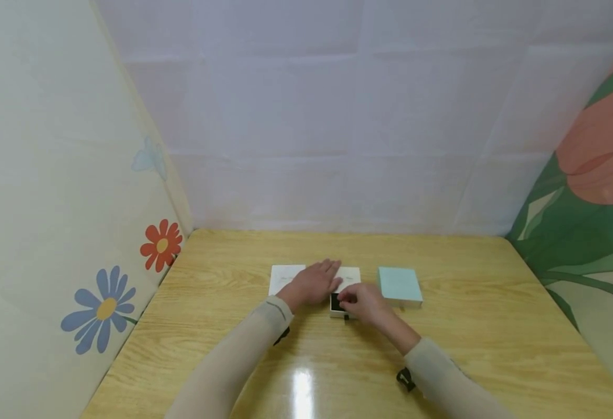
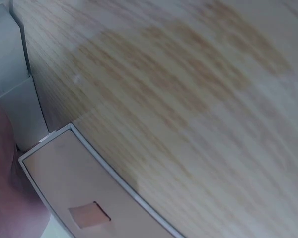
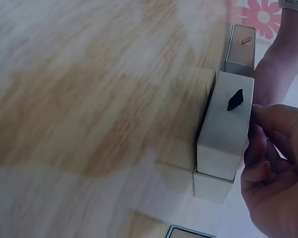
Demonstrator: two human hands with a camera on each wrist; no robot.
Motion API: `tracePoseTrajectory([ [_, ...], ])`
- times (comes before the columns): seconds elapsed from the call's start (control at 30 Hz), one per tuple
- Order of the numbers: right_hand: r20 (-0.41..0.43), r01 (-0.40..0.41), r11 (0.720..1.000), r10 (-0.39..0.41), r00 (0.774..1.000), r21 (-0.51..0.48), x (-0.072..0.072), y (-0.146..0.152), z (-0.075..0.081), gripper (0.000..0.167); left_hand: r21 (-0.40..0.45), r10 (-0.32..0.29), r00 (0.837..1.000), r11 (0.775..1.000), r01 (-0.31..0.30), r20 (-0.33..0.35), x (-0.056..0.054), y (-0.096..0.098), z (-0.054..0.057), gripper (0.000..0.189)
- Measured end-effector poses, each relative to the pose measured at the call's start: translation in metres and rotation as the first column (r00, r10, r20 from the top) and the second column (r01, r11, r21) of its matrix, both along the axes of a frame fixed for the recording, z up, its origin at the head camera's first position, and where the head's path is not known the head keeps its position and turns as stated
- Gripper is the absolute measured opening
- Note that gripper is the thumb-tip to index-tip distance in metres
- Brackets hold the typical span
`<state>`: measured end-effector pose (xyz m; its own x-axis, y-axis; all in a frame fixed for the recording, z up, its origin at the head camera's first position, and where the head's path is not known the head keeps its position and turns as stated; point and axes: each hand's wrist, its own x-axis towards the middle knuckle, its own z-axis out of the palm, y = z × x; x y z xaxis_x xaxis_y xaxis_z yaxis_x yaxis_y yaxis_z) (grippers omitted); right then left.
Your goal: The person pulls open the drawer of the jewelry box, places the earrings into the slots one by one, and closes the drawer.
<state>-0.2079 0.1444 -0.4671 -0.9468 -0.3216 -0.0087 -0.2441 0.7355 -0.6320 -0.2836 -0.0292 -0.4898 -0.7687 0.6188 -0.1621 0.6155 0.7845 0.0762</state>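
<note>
A small cream drawer box [image 3: 223,114] has its drawer partly pulled out of its sleeve, and a black ribbon tab [image 3: 236,100] sticks out of the drawer front. In the head view the drawer's black inside [image 1: 335,302] shows. My left hand [image 1: 314,283] lies with straight fingers over the left part of the box's cream sleeve [image 1: 349,276]. The fingers of my right hand [image 1: 364,299] are bent, their tips at the black inside of the drawer. I cannot tell whether they pinch something there.
Left of the cream box is a white box [image 1: 284,276], whose pinkish front [image 2: 64,171] bears a ribbon tab [image 2: 89,214]. A pale teal box [image 1: 400,283] stands to the right. All are on a wood-grain table [image 1: 233,250] with walls around it.
</note>
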Motion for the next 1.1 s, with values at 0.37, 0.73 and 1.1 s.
tracePoseTrajectory([
  [0.37, -0.026, -0.005, 0.998, 0.007, 1.0, 0.067, 0.0008, -0.0027, -0.0022, 0.009, 0.008, 0.002, 1.0, 1.0, -0.002, -0.004, -0.0019, -0.0001, -0.0022, 0.064],
  [0.73, -0.04, 0.012, 0.995, -0.009, 0.999, 0.094, -0.0007, -0.0051, -0.0043, 0.008, 0.005, 0.011, 1.0, 1.0, -0.011, 0.015, -0.0025, 0.0002, -0.0019, 0.064],
  [1.1, -0.019, 0.026, 0.996, -0.025, 1.0, 0.09, -0.0014, -0.0065, -0.004, 0.007, 0.009, 0.015, 1.0, 1.0, -0.016, 0.022, -0.001, 0.0005, 0.0002, 0.064],
])
